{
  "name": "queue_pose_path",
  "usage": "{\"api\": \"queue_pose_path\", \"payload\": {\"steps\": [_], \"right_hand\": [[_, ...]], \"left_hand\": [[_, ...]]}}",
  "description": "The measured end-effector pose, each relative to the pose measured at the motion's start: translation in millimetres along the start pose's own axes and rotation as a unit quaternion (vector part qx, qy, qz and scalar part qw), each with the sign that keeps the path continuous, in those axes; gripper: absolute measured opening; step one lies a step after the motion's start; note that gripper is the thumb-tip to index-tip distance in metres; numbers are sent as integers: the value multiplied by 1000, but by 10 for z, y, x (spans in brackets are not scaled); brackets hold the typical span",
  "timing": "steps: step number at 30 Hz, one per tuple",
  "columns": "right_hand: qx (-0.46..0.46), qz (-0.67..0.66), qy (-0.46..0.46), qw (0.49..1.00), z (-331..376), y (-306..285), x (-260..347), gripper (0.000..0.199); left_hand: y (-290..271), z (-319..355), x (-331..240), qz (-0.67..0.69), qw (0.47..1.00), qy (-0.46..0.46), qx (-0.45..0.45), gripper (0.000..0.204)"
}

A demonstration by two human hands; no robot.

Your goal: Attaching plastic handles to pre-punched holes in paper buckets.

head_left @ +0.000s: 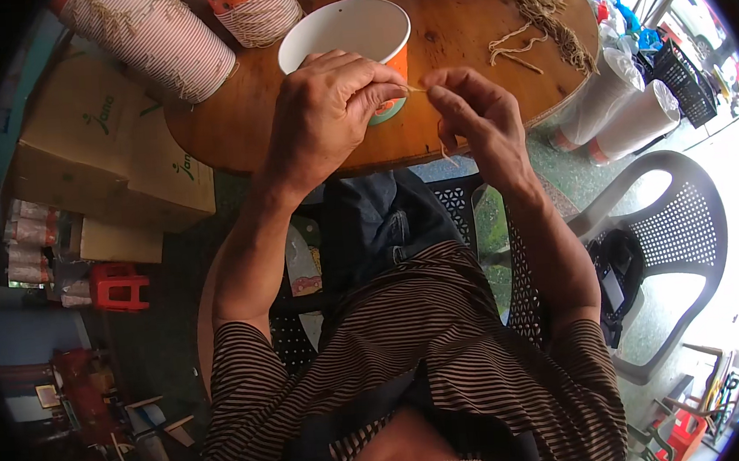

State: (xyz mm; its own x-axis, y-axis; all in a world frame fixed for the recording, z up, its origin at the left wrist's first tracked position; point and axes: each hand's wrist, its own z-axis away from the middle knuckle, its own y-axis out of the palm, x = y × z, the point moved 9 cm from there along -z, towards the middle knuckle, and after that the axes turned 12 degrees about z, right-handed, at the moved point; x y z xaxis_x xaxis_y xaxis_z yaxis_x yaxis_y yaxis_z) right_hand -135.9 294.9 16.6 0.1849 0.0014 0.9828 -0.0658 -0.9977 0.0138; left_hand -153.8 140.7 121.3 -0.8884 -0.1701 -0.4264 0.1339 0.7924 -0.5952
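Note:
A paper tub (341, 14), white inside with orange and green outside, stands on the wooden table in front of me. Close to its near right side, my left hand (331, 105) is closed in a pinch on a thin tan string (415, 88). My right hand (481, 111) pinches the same string a short way to the right, so a small length spans the two hands. A loose end of it hangs below the right palm. Behind the left hand, part of the tub's near wall is hidden, and I cannot tell whether the string passes through it.
Stacks of paper tubs with strings (150, 40) lie at the table's far left, beside another stack (256, 11). A bundle of tan strings (539, 26) rests at right. Cardboard boxes (79, 122) stand left. A grey plastic chair (686, 217) and wrapped tub stacks (636, 122) stand right.

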Motion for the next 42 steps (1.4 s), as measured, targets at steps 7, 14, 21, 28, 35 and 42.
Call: {"api": "queue_pose_path", "payload": {"steps": [7,14,21,28,35,42], "right_hand": [[49,115,-90,988,208,12,392,22],[230,197,-279,911,679,300,697,4],[264,215,-274,899,877,637,418,8],[288,222,-253,896,827,775,115,6],[266,320,-225,881,706,789,-564,6],[230,289,-163,915,610,668,-391,10]], "left_hand": [[-84,68,-103,-133,982,128,-28,11],[-318,166,192,-132,979,135,-74,20],[-194,215,413,-80,992,61,-82,17],[-224,327,653,-59,993,-32,-93,33],[-174,344,771,-17,994,-71,-77,30],[-160,341,533,-102,991,89,-23,28]]}}
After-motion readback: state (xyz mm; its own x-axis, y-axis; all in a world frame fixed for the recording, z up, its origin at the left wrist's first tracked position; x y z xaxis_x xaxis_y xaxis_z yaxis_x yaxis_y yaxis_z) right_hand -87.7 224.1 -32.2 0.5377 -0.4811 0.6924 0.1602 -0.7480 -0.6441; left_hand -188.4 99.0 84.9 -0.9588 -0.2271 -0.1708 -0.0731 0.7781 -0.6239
